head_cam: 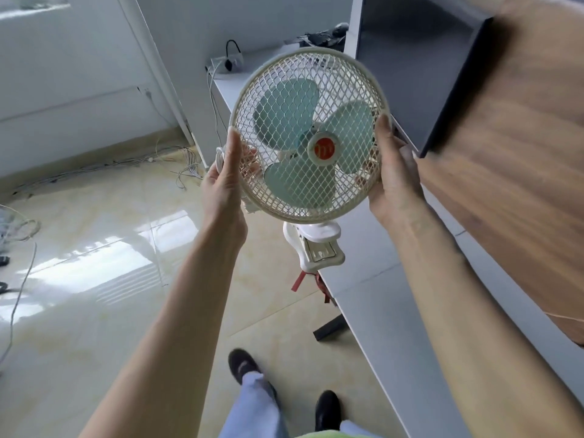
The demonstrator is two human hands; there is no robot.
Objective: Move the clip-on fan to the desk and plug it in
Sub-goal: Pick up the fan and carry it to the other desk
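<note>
The clip-on fan (pixel 311 135) has a round cream mesh cage, pale green blades and an orange centre badge. I hold it up in the air with its face toward me. My left hand (pixel 222 181) grips the cage's left rim and also holds a loop of white cord (pixel 218 159). My right hand (pixel 395 175) grips the right rim. The fan's white clip (pixel 316 248) hangs below the cage with a red ribbon (pixel 308 279) tied under it. The grey desk (pixel 379 279) runs along my right side. A power strip (pixel 226 63) lies at its far end.
A wood-grain board (pixel 512 172) with a dark edge rests over the desk at right. Loose white wires (pixel 177 159) trail across the shiny tiled floor (pixel 94 263) along the wall. My two feet in dark shoes (pixel 245 365) stand beside the desk.
</note>
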